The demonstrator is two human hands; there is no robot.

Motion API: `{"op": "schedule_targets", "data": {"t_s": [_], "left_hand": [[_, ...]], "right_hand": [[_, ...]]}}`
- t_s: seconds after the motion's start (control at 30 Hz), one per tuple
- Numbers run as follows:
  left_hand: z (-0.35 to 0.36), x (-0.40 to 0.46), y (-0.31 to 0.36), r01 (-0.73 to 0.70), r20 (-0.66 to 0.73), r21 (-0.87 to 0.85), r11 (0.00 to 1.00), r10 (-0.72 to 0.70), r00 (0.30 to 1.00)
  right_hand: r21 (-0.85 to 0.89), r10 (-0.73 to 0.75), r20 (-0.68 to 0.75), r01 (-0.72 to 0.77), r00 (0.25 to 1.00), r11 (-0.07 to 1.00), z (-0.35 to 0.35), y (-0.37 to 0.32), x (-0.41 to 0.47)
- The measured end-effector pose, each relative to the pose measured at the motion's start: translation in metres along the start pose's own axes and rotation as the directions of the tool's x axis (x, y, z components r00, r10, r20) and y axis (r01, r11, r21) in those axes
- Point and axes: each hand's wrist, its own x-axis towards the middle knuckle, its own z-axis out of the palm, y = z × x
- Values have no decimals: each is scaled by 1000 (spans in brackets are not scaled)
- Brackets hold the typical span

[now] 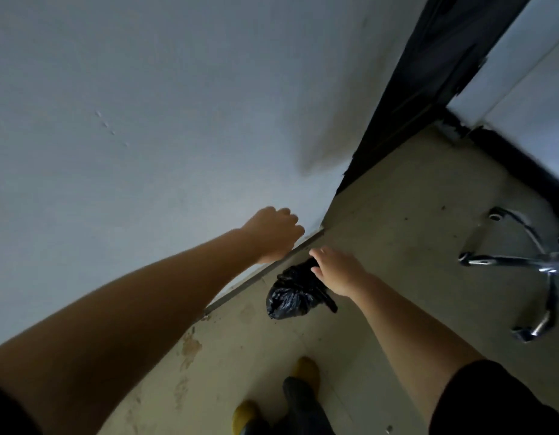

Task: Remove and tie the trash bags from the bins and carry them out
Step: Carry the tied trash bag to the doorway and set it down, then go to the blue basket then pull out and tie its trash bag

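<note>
A small black trash bag (292, 296), tied into a bundle with a loose tail, hangs low beside the wall's skirting. My right hand (338, 271) is above it, and the bag's dark neck runs up between the thumb and fingers. My left hand (273, 233) is stretched forward against the white wall with its fingers curled in and nothing visible in it. No bin is in view.
The white wall (146, 120) fills the left. A black door frame (429, 89) stands ahead on the right. A chrome swivel-chair base (523, 262) sits on the stained beige floor (397, 215). My yellow shoes (306, 370) are below.
</note>
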Motion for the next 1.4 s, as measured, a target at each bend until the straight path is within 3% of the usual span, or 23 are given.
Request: {"op": "schedule_targets", "data": {"t_s": [0.17,0.33,0.57,0.8,0.93,1.07,1.23,1.4], "left_hand": [[-60,-51,16,163,39,-201,966,-158,987],[-108,-106,21,323,50,-387,863,-330,943],[-109,-187,45,551,150,-625,553,-608,780],[-70,-270,99,746,368,-655,123,-810,457],[-50,-325,143,781,469,-611,-128,-853,227],[-33,-388,205,684,538,-607,-404,-843,-19],[-9,-467,310,534,637,-535,-654,-728,-253],[11,-525,420,427,743,-407,-808,-564,-359]], "right_hand": [[-90,-4,-17,2,1000,996,-95,-30,-70],[-127,-19,-29,15,999,992,-162,-77,-123],[-264,-179,19,177,984,948,-184,-134,-156],[-415,-427,215,478,878,774,-175,-187,-155],[-465,-548,348,647,761,604,-146,-239,-172],[-464,-651,468,793,598,395,-104,-306,-213],[-405,-697,604,902,387,150,-36,-378,-295],[-338,-664,713,940,226,-43,44,-422,-394]]}}
